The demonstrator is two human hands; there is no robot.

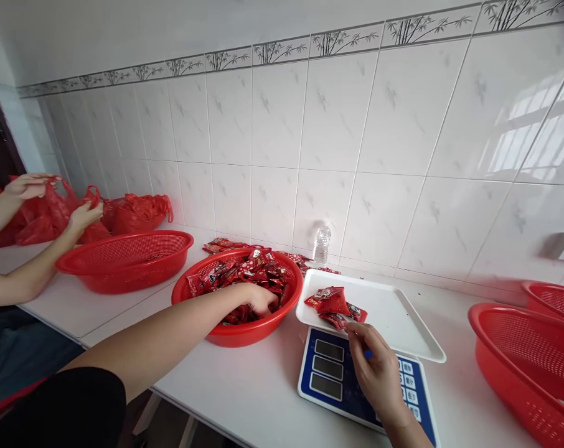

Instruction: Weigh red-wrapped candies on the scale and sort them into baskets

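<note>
Our left hand: deep in the red basket, with its fingers hidden in the candy packets. We cannot tell if it holds any.
Our right hand: over the scale, fingers close together. They touch the small pile on the white tray. We cannot tell if it grips.
Packets: we think they are light, crinkly and slippery. Pinch one by its edge.

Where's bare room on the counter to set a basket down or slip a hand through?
Bare counter lies in front of the packet basket, up to the scale; a narrow strip runs between tray and right basket. The tray's right half is bare too. Crowded: packets and bottle by the wall, bags at far left.
</note>
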